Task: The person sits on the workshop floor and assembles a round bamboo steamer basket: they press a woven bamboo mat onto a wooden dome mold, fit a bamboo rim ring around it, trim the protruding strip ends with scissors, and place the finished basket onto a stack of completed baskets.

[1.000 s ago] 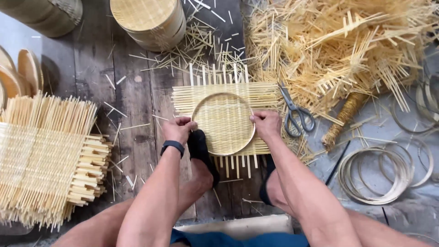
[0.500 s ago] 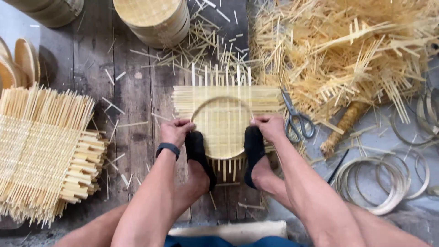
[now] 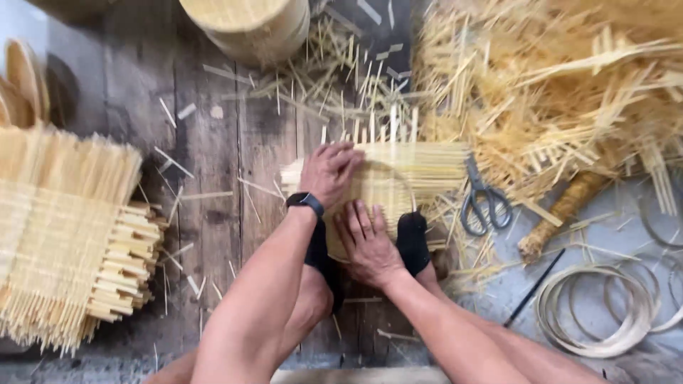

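Note:
A square woven bamboo mat point(image 3: 420, 167) lies on the dark wooden floor with a round bamboo hoop point(image 3: 398, 195) on top of it. My left hand point(image 3: 329, 171), with a black watch on the wrist, presses flat on the upper left part of the mat and hoop. My right hand point(image 3: 366, 242) presses palm down on the hoop's near edge. Both my feet in black socks point(image 3: 413, 242) pin the mat's near side.
A stack of woven bamboo mats point(image 3: 64, 235) lies at the left. Scissors point(image 3: 484, 199) rest right of the mat. A big heap of bamboo strips point(image 3: 562, 85) fills the upper right. Coiled bamboo rings point(image 3: 597, 313) lie at lower right. A round bamboo container point(image 3: 249, 25) stands at the top.
Both hands moved from the hoop's sides onto its top: the left went up and over the mat, the right shifted left to the near edge. The view came closer.

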